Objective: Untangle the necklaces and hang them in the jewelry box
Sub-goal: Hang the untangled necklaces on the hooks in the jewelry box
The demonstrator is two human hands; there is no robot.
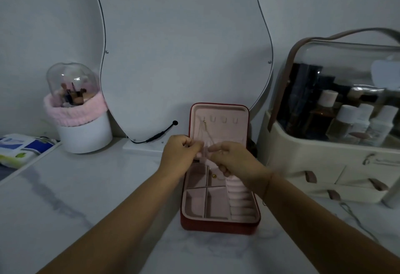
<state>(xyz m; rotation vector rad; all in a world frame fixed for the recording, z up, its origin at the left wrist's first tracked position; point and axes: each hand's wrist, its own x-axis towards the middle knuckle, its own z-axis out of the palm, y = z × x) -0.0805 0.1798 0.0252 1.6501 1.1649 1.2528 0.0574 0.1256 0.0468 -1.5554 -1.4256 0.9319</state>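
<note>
The left forearm point(121, 215) and the right forearm point(320, 215) were bare along all their visible length, from the lower corners of the view up to the wrists; the left hand point(179, 154) and the right hand point(234, 161) were likewise uncovered; round the right wrist ran a thin bracelet point(267, 183), a fine cord or chain of dull tone, its make too small to tell; a short loose end hung from it under the wrist.

My left hand point(180, 154) and right hand point(234, 159) meet at twelve o'clock, forearms converging, fingertips pinching a necklace point(204, 133).
</note>
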